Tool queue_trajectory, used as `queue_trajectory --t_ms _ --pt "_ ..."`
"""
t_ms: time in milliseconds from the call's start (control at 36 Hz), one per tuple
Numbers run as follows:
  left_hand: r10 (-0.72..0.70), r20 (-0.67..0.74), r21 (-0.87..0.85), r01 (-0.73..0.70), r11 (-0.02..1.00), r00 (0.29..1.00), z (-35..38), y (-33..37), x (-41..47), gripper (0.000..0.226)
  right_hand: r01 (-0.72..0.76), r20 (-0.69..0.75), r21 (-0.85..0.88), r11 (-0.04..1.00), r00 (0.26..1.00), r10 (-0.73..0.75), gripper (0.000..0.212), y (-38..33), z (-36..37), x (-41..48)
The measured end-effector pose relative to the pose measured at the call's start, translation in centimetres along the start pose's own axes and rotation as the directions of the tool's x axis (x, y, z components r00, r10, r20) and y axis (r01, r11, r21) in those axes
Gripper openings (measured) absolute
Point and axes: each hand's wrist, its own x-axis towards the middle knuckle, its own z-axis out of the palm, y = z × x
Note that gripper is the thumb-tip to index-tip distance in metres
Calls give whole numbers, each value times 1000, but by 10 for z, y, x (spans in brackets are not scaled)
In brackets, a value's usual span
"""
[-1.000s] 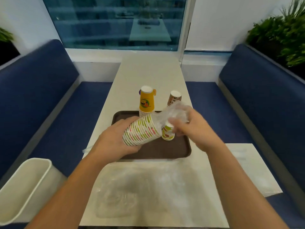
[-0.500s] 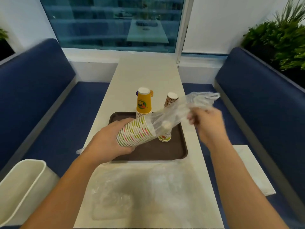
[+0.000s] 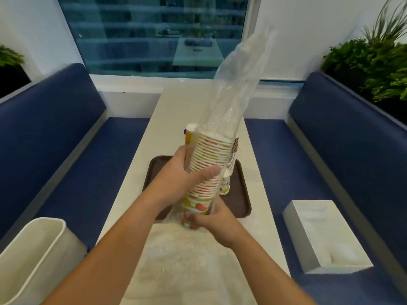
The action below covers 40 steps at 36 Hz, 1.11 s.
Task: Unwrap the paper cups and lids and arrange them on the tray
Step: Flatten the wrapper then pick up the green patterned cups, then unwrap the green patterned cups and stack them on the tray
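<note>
A tall stack of fruit-print paper cups (image 3: 210,159) stands nearly upright above the near edge of the brown tray (image 3: 241,201), still inside a clear plastic sleeve (image 3: 233,89) that trails up past its top. My left hand (image 3: 182,175) grips the middle of the stack. My right hand (image 3: 211,221) holds its lower end. Behind it I see part of a yellow cup stack (image 3: 189,135), a brown-patterned stack (image 3: 233,157) and one small cup (image 3: 225,183) on the tray.
Crumpled clear plastic wrap (image 3: 182,263) lies on the white table in front of me. A white bin (image 3: 33,256) stands at the lower left, a white box (image 3: 323,236) sits on the right blue bench. Blue benches flank the table.
The wrapped stack has swung from lying sideways to nearly upright. My right hand has let go of the sleeve's loose end and moved down to the stack's bottom; the sleeve now stands up.
</note>
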Motion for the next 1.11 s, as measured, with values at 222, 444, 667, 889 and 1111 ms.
queue_trajectory --t_ms 222,444,667,889,1111 --pt "55 -290 93 -29 995 955 19 35 14 119 24 2 -87 996 1000 -24 53 -14 -5 3" --pt "-80 15 -54 81 995 997 37 -2 -1 39 108 -103 -46 993 988 -112 61 -21 -25 -2" --pt "35 31 -437 -17 899 999 11 11 26 112 -42 -33 -116 992 999 39 37 -13 -18 -20" --pt "37 207 -121 -12 993 978 22 -8 3 68 44 -104 -132 990 993 -58 53 -25 -26 -12" --pt "20 35 -228 -11 974 999 21 0 3 69 67 -155 -80 995 985 -79 51 -30 -5 -7"
